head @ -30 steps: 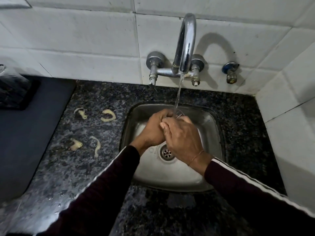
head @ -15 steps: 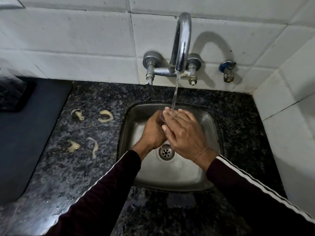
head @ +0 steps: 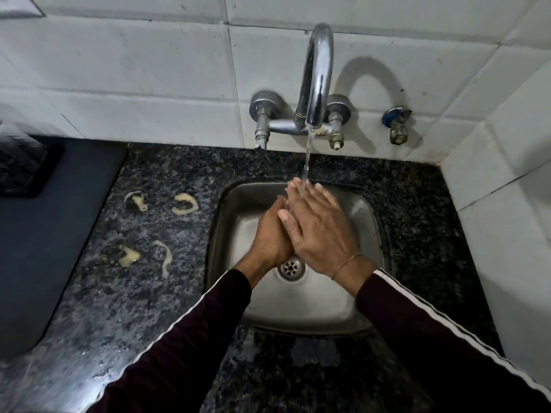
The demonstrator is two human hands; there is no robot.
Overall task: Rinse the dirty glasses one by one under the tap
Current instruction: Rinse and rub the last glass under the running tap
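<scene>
Four yellowish scraps (head: 185,203) on wet speckled counter (head: 167,293), dark mat (head: 44,234) at far left, steel sink (head: 369,234) with bare drain (head: 289,267), tap (head: 316,76) running onto flat-fingered right hand (head: 316,228), left hand (head: 272,236) wrapped round mostly hidden glass (head: 286,201) beneath it.

White rectangular wall tiles (head: 134,70) with thin grey grout lines cover the back wall and turn a corner to form a right-hand wall (head: 507,204). Below them lies a dark speckled granite countertop (head: 149,308), wet and glistening in places. A dark flat mat (head: 44,234) covers the counter's left side. Four pale, curled food scraps (head: 185,203) lie on the granite. The light is dim, with soft shadows on the tiles.
</scene>
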